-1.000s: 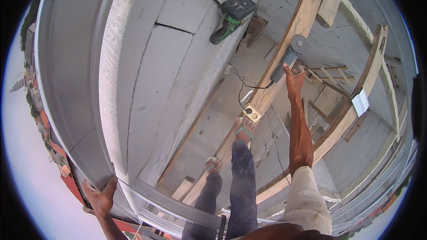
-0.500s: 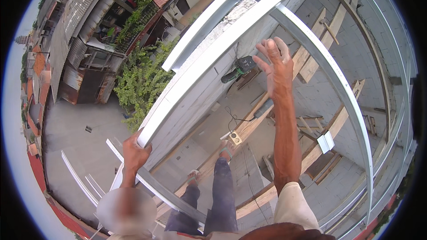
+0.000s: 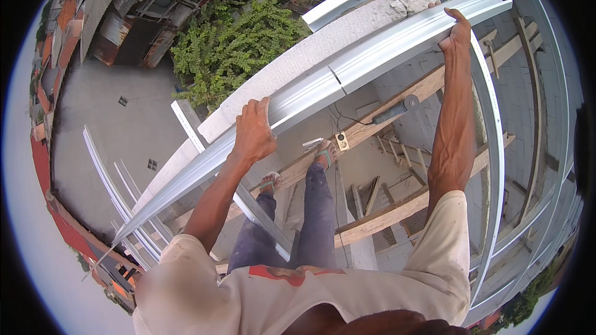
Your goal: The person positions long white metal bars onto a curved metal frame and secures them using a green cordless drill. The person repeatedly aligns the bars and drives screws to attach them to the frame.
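A long silvery metal channel (image 3: 385, 53) stretches diagonally alongside the pale block wall top (image 3: 298, 68). Its ribbed, hollow side shows, and a dark line crosses it near the middle. My left hand (image 3: 254, 129) is closed over the channel, left of that line. Toward its far right end, my right hand (image 3: 458, 30) wraps round the edge, some fingertips showing beyond. Another metal channel (image 3: 493, 118) curves down past my right forearm. A shorter crosswise metal channel (image 3: 264, 220) passes below my left hand, before my legs.
Below, my sandalled feet stand on a wooden plank (image 3: 372, 119). It also bears a power socket (image 3: 342, 141) and a corded angle grinder (image 3: 394, 112). Another plank (image 3: 385, 217) runs nearer. Leafy branches (image 3: 236, 43) grow beyond the wall; several metal channels (image 3: 108, 177) rise at left.
My right hand, open in the air before, now grips the channel. My left hand has moved from a channel end to farther along. The channel's hollow side now shows, and the view has shifted.
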A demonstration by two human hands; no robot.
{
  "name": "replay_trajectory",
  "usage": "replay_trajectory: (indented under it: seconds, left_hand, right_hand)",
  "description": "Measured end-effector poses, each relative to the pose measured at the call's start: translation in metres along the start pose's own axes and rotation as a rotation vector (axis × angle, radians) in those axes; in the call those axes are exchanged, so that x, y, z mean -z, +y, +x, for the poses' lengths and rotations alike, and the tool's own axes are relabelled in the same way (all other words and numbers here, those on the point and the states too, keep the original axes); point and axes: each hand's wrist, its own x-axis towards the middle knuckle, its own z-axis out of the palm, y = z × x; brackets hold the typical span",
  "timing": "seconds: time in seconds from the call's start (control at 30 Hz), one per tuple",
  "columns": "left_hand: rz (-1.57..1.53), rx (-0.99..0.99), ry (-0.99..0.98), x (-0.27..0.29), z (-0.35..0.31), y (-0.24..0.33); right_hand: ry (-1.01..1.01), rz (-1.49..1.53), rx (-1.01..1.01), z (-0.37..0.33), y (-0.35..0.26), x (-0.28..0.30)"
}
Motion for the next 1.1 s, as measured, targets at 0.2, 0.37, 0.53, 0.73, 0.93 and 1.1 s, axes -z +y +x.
replay_trajectory:
  seconds: [0.2, 0.37, 0.53, 0.73, 0.93, 1.1]
  left_hand:
    - [0.083, -0.055, 0.093, -0.028, -0.004, -0.003]
    - [0.074, -0.056, 0.123, -0.037, -0.006, -0.003]
    - [0.061, -0.061, 0.109, -0.040, -0.005, 0.001]
    - [0.184, -0.143, 0.118, -0.050, -0.008, -0.007]
    - [-0.916, -0.054, -0.055, -0.064, -0.023, -0.024]
    - [0.186, 0.009, 0.155, -0.043, -0.009, -0.001]
  right_hand:
    - [-0.200, -0.092, 0.164, -0.034, -0.026, -0.039]
    - [-0.257, -0.158, 0.182, -0.053, -0.050, -0.089]
    - [-0.304, -0.473, 0.401, -0.128, -0.050, -0.161]
    - [-0.955, -0.925, 1.140, -0.298, 0.051, -0.291]
    - [-1.132, -1.115, 0.969, -0.380, 0.144, -0.288]
    - [-0.779, -0.853, 1.021, -0.300, 0.058, -0.292]
